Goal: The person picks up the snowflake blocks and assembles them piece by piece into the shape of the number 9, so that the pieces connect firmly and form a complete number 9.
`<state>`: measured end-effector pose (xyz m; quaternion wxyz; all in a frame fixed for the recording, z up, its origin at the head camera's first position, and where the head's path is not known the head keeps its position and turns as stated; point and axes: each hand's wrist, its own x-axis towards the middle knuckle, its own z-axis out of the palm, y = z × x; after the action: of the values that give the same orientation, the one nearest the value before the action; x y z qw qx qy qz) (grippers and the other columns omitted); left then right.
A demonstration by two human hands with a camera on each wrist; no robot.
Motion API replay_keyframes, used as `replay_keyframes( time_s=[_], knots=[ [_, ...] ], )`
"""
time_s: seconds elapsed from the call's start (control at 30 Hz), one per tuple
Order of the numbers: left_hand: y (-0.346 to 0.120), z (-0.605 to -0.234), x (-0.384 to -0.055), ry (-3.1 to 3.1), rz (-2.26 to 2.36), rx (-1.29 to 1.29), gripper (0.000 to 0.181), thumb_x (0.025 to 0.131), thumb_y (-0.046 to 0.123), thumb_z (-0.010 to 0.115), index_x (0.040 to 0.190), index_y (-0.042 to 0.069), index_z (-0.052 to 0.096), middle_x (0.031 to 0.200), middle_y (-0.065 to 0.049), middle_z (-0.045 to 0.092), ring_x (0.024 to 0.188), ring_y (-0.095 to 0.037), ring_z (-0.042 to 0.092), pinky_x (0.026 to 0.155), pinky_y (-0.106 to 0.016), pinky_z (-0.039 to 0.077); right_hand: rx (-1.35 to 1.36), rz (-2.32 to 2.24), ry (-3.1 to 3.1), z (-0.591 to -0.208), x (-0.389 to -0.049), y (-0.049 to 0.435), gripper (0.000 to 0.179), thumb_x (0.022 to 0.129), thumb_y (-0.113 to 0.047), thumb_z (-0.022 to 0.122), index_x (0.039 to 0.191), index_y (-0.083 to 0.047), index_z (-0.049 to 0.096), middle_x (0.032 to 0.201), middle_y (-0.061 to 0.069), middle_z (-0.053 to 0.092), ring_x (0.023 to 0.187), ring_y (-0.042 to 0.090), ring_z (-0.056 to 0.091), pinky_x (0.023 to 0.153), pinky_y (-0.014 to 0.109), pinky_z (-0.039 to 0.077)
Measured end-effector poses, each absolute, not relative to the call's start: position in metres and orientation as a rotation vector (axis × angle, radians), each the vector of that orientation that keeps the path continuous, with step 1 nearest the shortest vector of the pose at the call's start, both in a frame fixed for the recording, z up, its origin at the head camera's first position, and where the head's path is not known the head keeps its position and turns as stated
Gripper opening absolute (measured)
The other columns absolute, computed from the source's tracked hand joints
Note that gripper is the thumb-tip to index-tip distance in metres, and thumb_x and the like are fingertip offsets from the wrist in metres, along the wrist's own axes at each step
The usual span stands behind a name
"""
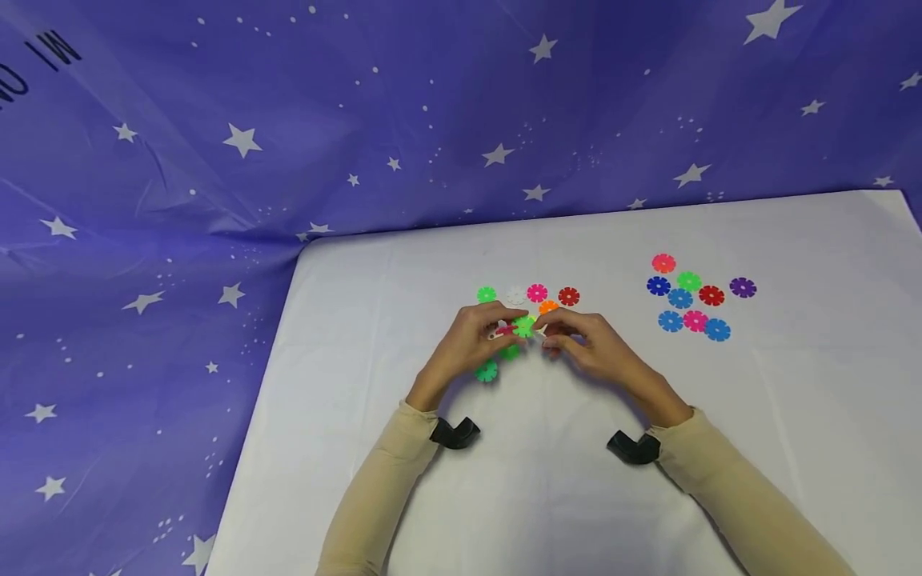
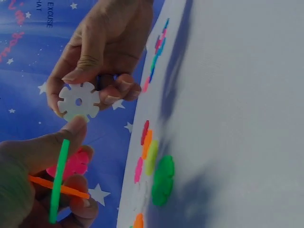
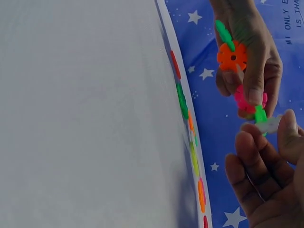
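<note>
My left hand [image 1: 464, 340] grips a chain of slotted plastic discs, seen best in the right wrist view: a green disc [image 3: 224, 35], an orange disc [image 3: 232, 57], a pink disc [image 3: 244, 99] and a light green disc [image 3: 260, 114]. Facing it, my right hand [image 1: 601, 344] pinches a white slotted disc [image 2: 78, 101] between thumb and forefinger. That white disc meets the light green one at the chain's end; how deep the slots sit together is hidden by fingers. My left thumb lies close against the white disc's edge in the left wrist view.
Loose discs lie under and behind my hands, among them a red disc [image 1: 569, 296], a pink disc [image 1: 537, 293] and a green disc [image 1: 486, 370]. Farther right is another group with a purple disc [image 1: 743, 287]. A white cloth [image 1: 533, 496] covers the table; a starry purple sheet [image 1: 432, 104] hangs behind.
</note>
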<state>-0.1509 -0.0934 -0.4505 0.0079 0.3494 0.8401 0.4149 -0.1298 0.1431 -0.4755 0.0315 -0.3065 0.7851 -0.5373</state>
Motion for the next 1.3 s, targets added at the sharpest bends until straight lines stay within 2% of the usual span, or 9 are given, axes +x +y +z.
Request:
replay_keyframes(
  time_s=[0.07,0.27,0.47,0.73,1.07,1.3],
  knots=[
    [-0.094,-0.453,-0.15,2.63,1.295,1.09,0.035,0.08,0.012,0.081,0.113,0.004,0.073,0.092,-0.006,0.072,0.069,-0.01,0.048,0.061,-0.019,0.039,-0.945,-1.648,2.426,-0.478,-0.128,0.142,0.024,0.09,0.001,0.066,0.113,-0.005,0.065,0.095,0.014,0.071,0.071,0.02,0.069,0.084,0.023,0.053],
    [-0.09,-0.458,-0.149,2.625,1.31,1.091,0.036,0.078,0.01,0.082,0.112,0.004,0.073,0.09,-0.006,0.071,0.07,-0.011,0.049,0.063,-0.02,0.038,-0.941,-1.61,2.511,-0.484,-0.124,0.143,0.027,0.087,0.0,0.07,0.111,-0.009,0.064,0.089,0.003,0.069,0.076,0.012,0.067,0.081,0.025,0.055],
    [-0.088,-0.458,-0.149,2.623,1.284,1.071,0.036,0.08,0.012,0.081,0.114,0.005,0.072,0.091,-0.005,0.071,0.07,-0.012,0.049,0.063,-0.019,0.037,-0.966,-1.607,2.528,-0.486,-0.123,0.143,0.028,0.087,0.002,0.07,0.111,-0.01,0.063,0.085,-0.002,0.066,0.073,0.012,0.068,0.076,0.025,0.054],
    [-0.094,-0.455,-0.151,2.602,1.235,1.068,0.035,0.08,0.015,0.081,0.112,0.006,0.073,0.088,-0.003,0.071,0.07,-0.01,0.05,0.064,-0.02,0.04,-1.047,-1.477,2.579,-0.479,-0.126,0.143,0.027,0.086,-0.002,0.071,0.112,-0.009,0.064,0.085,0.002,0.072,0.077,0.01,0.068,0.083,0.038,0.055],
    [-0.094,-0.453,-0.152,2.6,1.278,1.054,0.035,0.08,0.015,0.081,0.113,0.005,0.073,0.09,-0.004,0.071,0.069,-0.011,0.047,0.063,-0.021,0.039,-1.049,-1.532,2.593,-0.476,-0.129,0.14,0.026,0.085,-0.001,0.071,0.11,-0.008,0.066,0.084,0.004,0.073,0.077,0.01,0.07,0.085,0.042,0.055],
    [-0.091,-0.46,-0.152,2.652,1.21,0.825,0.036,0.084,0.02,0.078,0.116,0.007,0.069,0.09,-0.003,0.066,0.074,-0.013,0.05,0.066,-0.022,0.04,-0.835,-1.463,2.676,-0.483,-0.133,0.141,0.031,0.088,-0.004,0.07,0.117,-0.005,0.058,0.088,0.004,0.069,0.077,0.015,0.063,0.075,0.027,0.053]
  ],
)
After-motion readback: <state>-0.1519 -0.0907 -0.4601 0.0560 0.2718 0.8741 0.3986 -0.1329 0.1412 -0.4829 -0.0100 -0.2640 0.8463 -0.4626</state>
